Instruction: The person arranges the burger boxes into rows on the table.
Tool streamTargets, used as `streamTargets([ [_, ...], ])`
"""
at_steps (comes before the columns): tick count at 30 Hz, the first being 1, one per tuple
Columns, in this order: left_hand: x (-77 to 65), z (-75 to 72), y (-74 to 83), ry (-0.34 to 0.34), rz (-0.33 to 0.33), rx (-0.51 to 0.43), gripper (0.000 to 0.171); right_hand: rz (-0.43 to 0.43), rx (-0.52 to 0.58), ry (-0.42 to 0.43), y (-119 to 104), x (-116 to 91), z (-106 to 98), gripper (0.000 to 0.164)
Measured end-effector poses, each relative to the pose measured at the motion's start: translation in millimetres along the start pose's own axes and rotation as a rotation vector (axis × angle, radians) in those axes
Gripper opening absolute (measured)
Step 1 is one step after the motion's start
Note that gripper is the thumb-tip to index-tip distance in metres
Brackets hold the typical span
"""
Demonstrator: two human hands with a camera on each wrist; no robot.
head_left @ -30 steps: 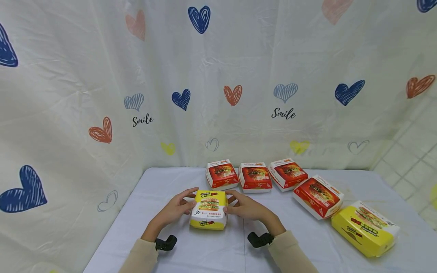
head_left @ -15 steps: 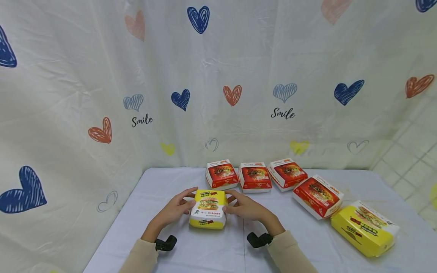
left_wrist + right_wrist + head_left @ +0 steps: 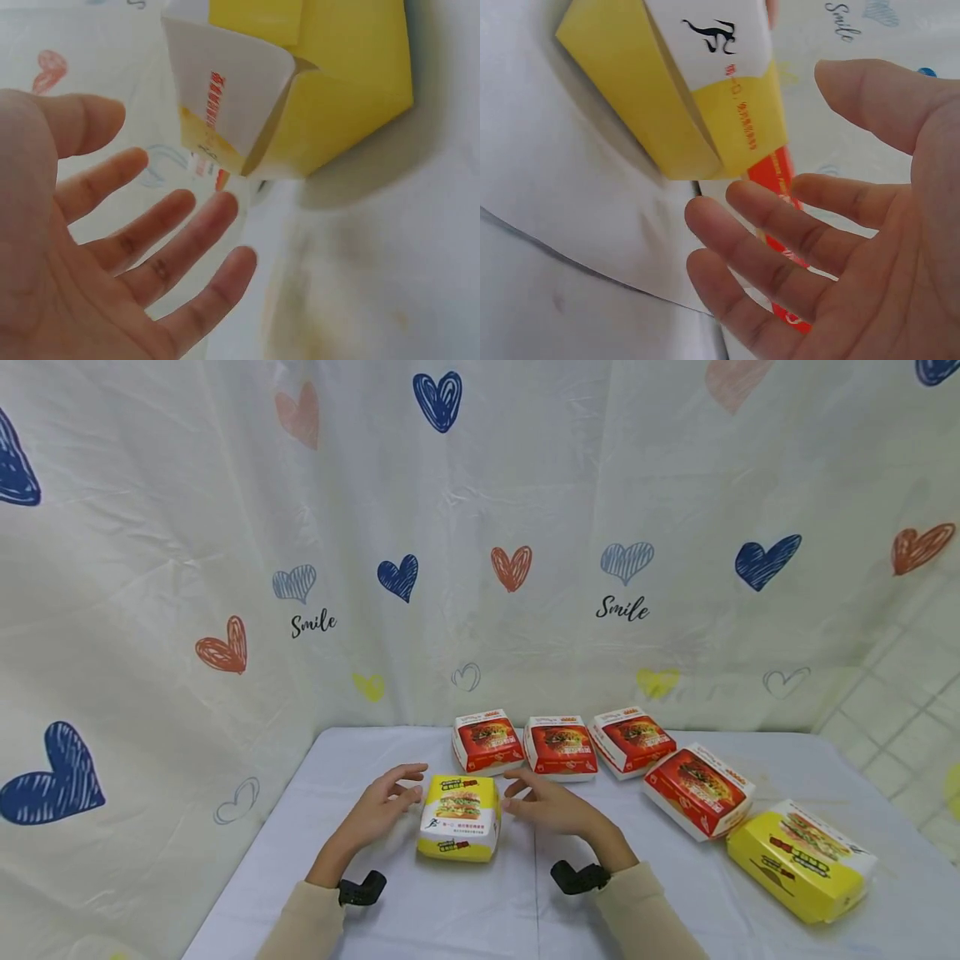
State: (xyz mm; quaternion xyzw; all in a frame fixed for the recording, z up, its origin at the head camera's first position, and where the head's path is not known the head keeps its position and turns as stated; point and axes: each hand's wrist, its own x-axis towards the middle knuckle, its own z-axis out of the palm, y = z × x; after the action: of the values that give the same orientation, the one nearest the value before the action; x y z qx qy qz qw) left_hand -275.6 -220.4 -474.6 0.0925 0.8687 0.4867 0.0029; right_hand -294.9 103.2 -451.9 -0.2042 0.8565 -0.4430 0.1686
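A closed yellow and white burger box (image 3: 458,818) with a burger picture on its lid sits on the table between both hands. My left hand (image 3: 378,806) is at its left side, fingers spread and relaxed, with a gap to the carton. On the opposite side my right hand (image 3: 551,806) is held apart from it in the same loose way. Both wrist views show bare palms holding nothing, the yellow side of the burger box (image 3: 352,97) beyond the left fingertips and its printed flap (image 3: 731,82) beyond the right ones.
Several red burger boxes (image 3: 561,748) curve along the back and right of the white-covered table (image 3: 360,752). A second yellow box (image 3: 801,862) stands at the right, against the nearest red one (image 3: 700,792). Behind hangs a heart-printed curtain (image 3: 480,635).
Both hands have let go of the yellow burger box and drawn outward, left hand leftward, right hand rightward. The box stays in place.
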Motion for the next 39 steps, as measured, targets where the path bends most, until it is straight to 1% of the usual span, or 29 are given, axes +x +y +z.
streamTargets([
  [3, 1.3, -1.5, 6.5, 0.073, 0.048, 0.039, 0.033, -0.04, 0.008, 0.051, -4, -2, -5, 0.046],
  [6, 4.1, -2.0, 13.6, 0.126, 0.07, 0.064, 0.029, -0.081, 0.031, 0.11, -9, -4, -9, 0.039],
  [10, 11.0, -2.0, 17.5, 0.159, 0.07, 0.098, 0.027, -0.121, 0.053, 0.188, -15, -5, -15, 0.034],
  [14, 23.8, -3.6, 22.1, 0.163, 0.063, 0.133, 0.027, -0.137, 0.011, 0.247, -21, 0, -23, 0.033],
  [18, 40.9, -6.7, 29.6, 0.146, 0.052, 0.175, 0.027, -0.145, -0.061, 0.261, -29, 10, -32, 0.033],
  [20, 49.7, -7.7, 33.4, 0.133, 0.051, 0.197, 0.027, -0.136, -0.101, 0.267, -34, 15, -36, 0.032],
  [24, 66.2, -7.8, 36.3, 0.07, 0.051, 0.232, 0.027, -0.112, -0.186, 0.256, -39, 28, -42, 0.032],
  [27, 74.2, -8.5, 37.2, 0.008, 0.05, 0.247, 0.03, -0.086, -0.241, 0.233, -41, 40, -42, 0.037],
  [30, 81.0, -8.2, 39.2, -0.029, 0.038, 0.275, 0.033, -0.046, -0.298, 0.214, -42, 52, -40, 0.045],
  [32, 86.0, -7.1, 40.9, -0.043, 0.021, 0.295, 0.034, -0.017, -0.331, 0.209, -44, 58, -39, 0.05],
  [35, 94.2, -4.6, 42.9, -0.054, 0.001, 0.322, 0.036, 0.019, -0.41, 0.207, -43, 66, -37, 0.055],
  [39, 102.3, -0.3, 45.7, -0.068, -0.005, 0.329, 0.041, 0.033, -0.538, 0.195, -40, 73, -33, 0.06],
])
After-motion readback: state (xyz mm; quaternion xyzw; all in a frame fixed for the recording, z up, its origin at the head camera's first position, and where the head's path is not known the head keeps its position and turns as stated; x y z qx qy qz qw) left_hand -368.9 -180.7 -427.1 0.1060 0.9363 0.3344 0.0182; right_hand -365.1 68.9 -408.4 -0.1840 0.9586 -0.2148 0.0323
